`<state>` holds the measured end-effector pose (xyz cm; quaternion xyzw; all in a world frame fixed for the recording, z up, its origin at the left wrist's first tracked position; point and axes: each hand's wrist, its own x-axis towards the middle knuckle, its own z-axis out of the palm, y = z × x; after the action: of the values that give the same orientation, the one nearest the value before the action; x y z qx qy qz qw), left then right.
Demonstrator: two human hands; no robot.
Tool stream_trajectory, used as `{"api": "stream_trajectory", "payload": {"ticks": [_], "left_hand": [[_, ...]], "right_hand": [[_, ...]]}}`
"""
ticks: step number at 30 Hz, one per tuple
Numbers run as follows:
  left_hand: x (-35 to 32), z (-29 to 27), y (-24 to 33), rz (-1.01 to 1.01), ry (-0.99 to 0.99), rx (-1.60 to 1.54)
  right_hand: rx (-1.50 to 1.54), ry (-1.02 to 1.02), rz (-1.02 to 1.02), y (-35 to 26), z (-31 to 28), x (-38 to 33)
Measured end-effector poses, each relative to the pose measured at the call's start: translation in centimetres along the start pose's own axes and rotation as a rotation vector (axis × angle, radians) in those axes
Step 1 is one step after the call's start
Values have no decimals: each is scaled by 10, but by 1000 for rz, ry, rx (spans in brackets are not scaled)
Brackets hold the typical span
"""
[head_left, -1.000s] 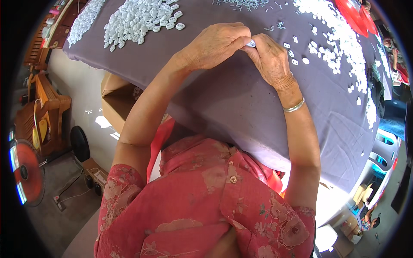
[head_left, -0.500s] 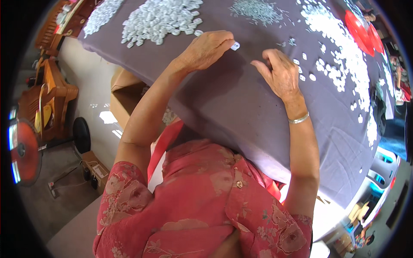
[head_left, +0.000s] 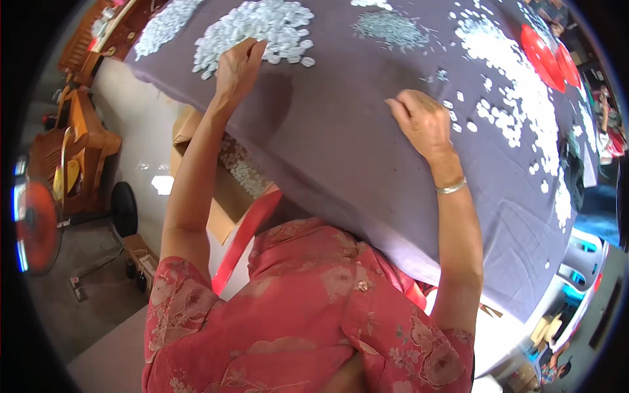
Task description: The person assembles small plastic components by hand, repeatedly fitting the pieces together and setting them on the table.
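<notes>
White pcs [head_left: 272, 27] by curled L grip [head_left: 238, 70]

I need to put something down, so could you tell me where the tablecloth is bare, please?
The widest bare patch of tablecloth lies between the left hand and right hand, reaching the near edge; another lies between the bracelet and the scattered white pieces. Those pieces, the white pile and grey heap crowd the far side.

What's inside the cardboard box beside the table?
The cardboard box holds many small pale pieces, loosely heaped. The left forearm crosses over it and covers part of the interior; anything beneath the top layer can't be seen.
</notes>
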<state>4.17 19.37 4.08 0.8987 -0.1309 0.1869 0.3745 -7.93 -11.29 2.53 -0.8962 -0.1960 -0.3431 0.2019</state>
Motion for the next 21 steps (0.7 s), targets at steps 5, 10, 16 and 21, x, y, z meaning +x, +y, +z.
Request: {"api": "stream_trajectory", "payload": {"ticks": [5,10,16,21], "left_hand": [[-23,21,70,101,-165,-246],[-19,80,113,226,-294,-441],[-20,139,140,75,-347,-617],[-32,169,130,-6,-239,-720]], "right_hand": [[19,-34,-92,-7,7,5],[45,-96,-58,-27,-7,-5],[-49,42,348,25,-64,-47],[-6,43,686,70,-109,-66]]}}
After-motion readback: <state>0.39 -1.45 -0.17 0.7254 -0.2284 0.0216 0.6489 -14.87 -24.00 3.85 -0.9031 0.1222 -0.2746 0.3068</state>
